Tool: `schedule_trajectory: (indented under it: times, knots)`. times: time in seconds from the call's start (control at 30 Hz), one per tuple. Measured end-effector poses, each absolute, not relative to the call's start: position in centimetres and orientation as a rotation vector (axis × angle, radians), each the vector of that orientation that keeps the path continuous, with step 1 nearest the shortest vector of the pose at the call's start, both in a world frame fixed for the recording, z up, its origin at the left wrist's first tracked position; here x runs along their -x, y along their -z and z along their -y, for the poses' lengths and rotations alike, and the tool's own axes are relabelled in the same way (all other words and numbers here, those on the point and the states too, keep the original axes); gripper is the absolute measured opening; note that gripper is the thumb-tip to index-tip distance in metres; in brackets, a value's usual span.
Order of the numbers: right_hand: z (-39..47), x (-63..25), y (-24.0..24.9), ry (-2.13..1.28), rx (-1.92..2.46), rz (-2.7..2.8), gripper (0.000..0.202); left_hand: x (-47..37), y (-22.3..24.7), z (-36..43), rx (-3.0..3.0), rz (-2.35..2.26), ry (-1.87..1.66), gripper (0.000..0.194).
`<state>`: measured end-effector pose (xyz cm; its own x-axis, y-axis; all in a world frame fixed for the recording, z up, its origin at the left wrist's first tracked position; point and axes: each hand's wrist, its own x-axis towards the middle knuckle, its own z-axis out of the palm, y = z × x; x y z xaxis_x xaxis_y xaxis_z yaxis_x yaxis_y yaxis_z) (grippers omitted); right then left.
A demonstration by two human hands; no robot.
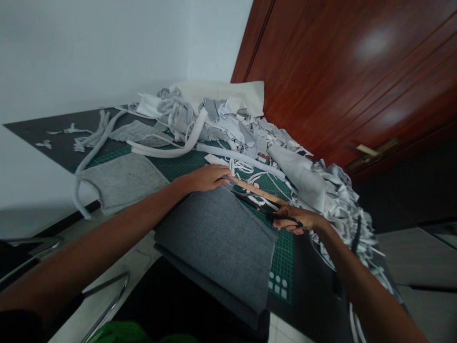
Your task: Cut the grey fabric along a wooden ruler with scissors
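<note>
A large dark grey folded cloth lies over the near edge of the table. My left hand is closed on the cloth's far corner, its fingers pinching the edge. Black-handled scissors are in my right hand, with fingers through the handles and the blades pointing left toward the cloth's far edge. A wooden ruler lies just beyond the blades, between my two hands. Beneath these is a green cutting mat with a grid.
Grey and white fabric scraps heap along the back and right. A light grey cloth piece and padded strips lie to the left. Behind stand a white wall and a wooden door. Metal chair frames show lower left.
</note>
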<state>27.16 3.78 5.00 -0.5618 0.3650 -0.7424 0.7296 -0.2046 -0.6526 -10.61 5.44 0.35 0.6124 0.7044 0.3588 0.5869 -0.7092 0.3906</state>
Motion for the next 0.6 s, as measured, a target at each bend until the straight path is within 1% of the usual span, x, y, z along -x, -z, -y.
schedule_trajectory:
  times: [0.3, 0.6]
  knots:
    - [-3.9, -27.6, -5.1, 1.873, -1.316, -1.724, 0.052, 10.7, -0.2, -5.1, -2.626, -1.104, -0.724, 0.018]
    - [-3.7, -27.1, -5.6, 1.871, -1.334, -1.701, 0.055, 10.6, -0.1, -5.2, -2.631, -1.090, -0.718, 0.024]
